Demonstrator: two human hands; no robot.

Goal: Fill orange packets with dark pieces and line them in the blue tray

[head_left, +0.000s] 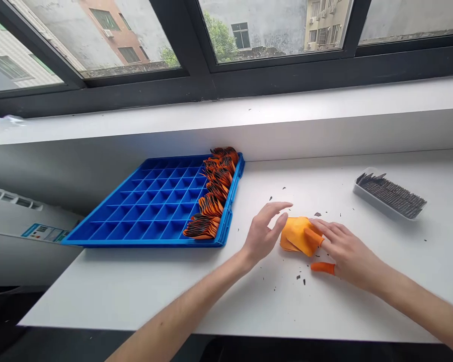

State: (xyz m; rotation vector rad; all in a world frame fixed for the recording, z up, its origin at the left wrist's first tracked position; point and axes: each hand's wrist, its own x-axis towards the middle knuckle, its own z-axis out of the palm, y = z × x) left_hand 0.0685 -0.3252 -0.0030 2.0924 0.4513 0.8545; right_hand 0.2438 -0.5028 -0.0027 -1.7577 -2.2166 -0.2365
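A small stack of orange-yellow pieces point(296, 235), soft-looking and a little fanned, lies on the white table. My left hand point(264, 231) is just left of it, thumb and fingers apart, holding nothing. My right hand point(347, 251) is at the stack's right side, with orange finger cots on the thumb and one finger. That covered finger rests on the top piece, while the thumb is spread apart from it near the table. The other right fingers reach over the stack's far right corner.
A blue divided tray point(143, 243) stands at left, its right column filled with bundles of orange and dark pieces point(211, 203). A clear box point(390, 197) of dark thin pieces sits at right. Dark scraps point(301, 278) dot the table. The window ledge point(287, 108) runs behind.
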